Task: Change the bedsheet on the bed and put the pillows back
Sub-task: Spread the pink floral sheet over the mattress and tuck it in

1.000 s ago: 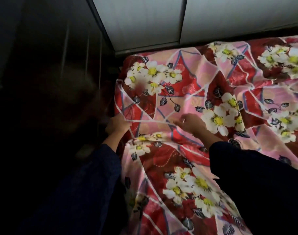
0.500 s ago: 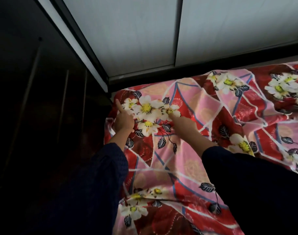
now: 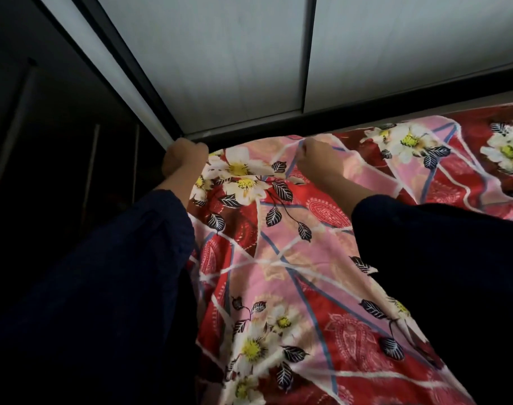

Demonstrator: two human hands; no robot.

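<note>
Ahead, floral bedsheet (image 3: pixel 281 258) against pale doors (image 3: pixel 220 68), perhaps.

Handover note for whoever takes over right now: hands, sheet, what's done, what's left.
Left hand: fingers curled, grip on the far-left corner of the bedsheet, below the wall panels.
Right hand: fingers curled, grip on the bedsheet's far edge.
Done: floral bedsheet spread over the visible part of the bed, with some creases.
Left: probably tuck this corner and edge, smooth the creases, put the pillows back; no pillows in view.
</note>
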